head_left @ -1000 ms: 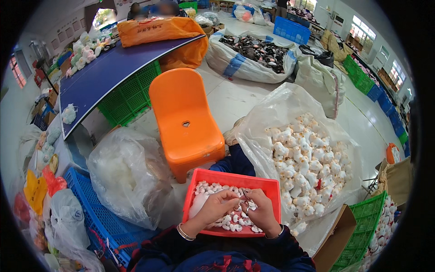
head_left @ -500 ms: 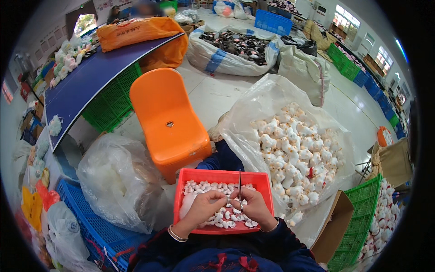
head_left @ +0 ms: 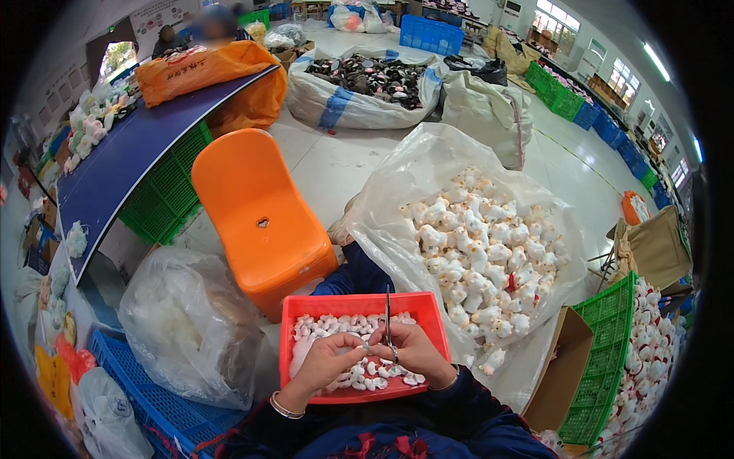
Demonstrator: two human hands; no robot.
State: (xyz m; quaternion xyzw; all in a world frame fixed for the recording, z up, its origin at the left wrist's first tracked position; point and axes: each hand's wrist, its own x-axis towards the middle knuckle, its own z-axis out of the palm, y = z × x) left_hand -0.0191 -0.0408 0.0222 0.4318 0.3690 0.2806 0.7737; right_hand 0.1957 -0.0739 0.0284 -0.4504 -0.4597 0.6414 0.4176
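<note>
My left hand (head_left: 330,365) pinches a small pale piece (head_left: 365,347) over a red plastic tray (head_left: 287,330). My right hand (head_left: 417,354) is closed round a slim metal tool with ring handles (head_left: 388,317), like scissors or forceps; its narrow end points up and away. The right fingertips meet the left ones at the piece, which they mostly hide. Inside the tray lie many small white plush pieces (head_left: 336,325), some behind and some below my hands. A tuft of white fluff (head_left: 301,350) rests against the tray's left side.
Right of the tray stands a big clear bag of white plush toys (head_left: 482,252), beside a cardboard box (head_left: 564,359) and a green crate (head_left: 604,359). An orange chair (head_left: 260,218) is ahead left. A plastic bag (head_left: 191,321) and a blue crate (head_left: 153,390) lie left.
The whole view has shifted, with the tray and surroundings sitting further left in it. Both hands stay together over the tray, the tool still upright in the right hand.
</note>
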